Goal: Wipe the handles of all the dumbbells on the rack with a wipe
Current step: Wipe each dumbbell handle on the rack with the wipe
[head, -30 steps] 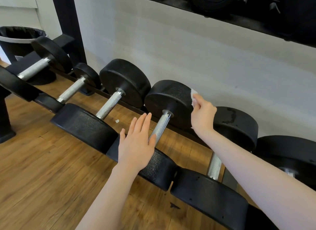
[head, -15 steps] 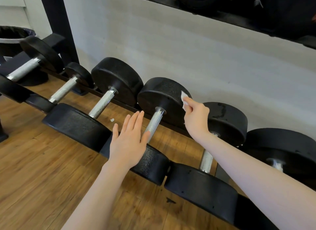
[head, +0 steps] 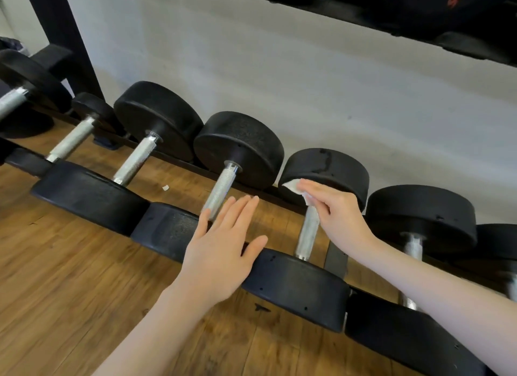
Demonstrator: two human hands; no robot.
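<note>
Several black dumbbells with knurled silver handles lie side by side on a low black rack [head: 335,259]. My right hand [head: 335,212] holds a small white wipe [head: 296,186] at the top of one silver handle [head: 307,233], just below that dumbbell's far head [head: 330,165]. My left hand [head: 223,244] is flat with straight fingers, resting on the near heads between this dumbbell and the one to its left, whose handle [head: 221,191] shows bare above my fingertips.
More dumbbells continue to the left [head: 137,157] and right [head: 414,244]. A white wall [head: 307,90] stands close behind the rack. An upper rack shelf [head: 419,20] overhangs at the top. A wooden floor [head: 70,291] lies below, with a small white scrap [head: 166,187] on it.
My right hand has come down from the far head of the left neighbour onto the handle one place to the right, taking the wipe with it. My left hand has shifted right along the near heads.
</note>
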